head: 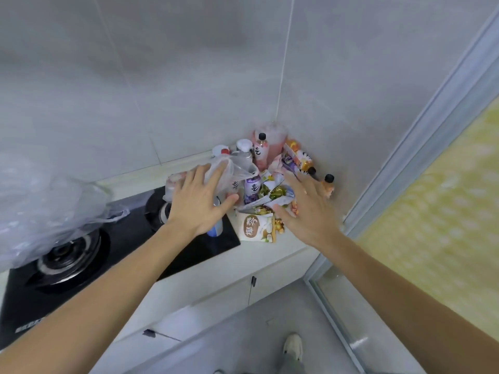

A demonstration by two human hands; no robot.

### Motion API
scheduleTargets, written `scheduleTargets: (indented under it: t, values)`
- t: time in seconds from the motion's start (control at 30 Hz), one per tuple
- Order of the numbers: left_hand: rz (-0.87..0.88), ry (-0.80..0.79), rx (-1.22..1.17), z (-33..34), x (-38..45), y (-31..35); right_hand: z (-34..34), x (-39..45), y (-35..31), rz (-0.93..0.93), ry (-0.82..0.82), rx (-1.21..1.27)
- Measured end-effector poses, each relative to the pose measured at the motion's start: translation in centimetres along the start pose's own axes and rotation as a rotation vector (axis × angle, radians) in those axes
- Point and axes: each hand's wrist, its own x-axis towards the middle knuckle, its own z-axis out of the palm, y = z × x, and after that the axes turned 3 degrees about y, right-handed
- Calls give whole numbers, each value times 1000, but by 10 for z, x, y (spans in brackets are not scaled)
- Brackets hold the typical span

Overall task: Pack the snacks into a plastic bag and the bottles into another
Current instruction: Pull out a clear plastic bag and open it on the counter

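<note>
While both hands are spread with fingers straight and nothing gripped, the snack pile (272, 195) is found just ahead of the right hand (306, 209), the left hand (201, 202) lying against the plastic bag (229, 171).

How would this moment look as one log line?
left hand: open, on plastic bag | right hand: open, over snacks | packing: not started

The stove top (210, 247) at lower left is black and glossy, like glass; its burner rings (67, 263) look like dull metal. The plastic bag (232, 171) at centre is thin and half-transparent. The snack packets (255, 229) are shiny printed foil. The desk (291, 242) is white and smooth. The wall tiles (189, 76) are grey with a soft sheen.
</note>
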Motion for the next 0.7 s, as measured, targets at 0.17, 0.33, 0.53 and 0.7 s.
scheduleTargets:
  t: [0.17, 0.33, 0.53, 0.7]
  values:
    - [-93, -28, 26, 32, 44, 0, 29, 73, 30, -105, -65, 34]
    - [-272, -63, 9, 67, 71, 6, 67, 132, 47, -308, -201, -20]
    - [-400, -96, -6, 96, 82, 13, 105, 180, 59, -480, -283, 40]
    - [-347, -124, -74, 113, 90, 2, 127, 200, 60, -558, -325, 22]
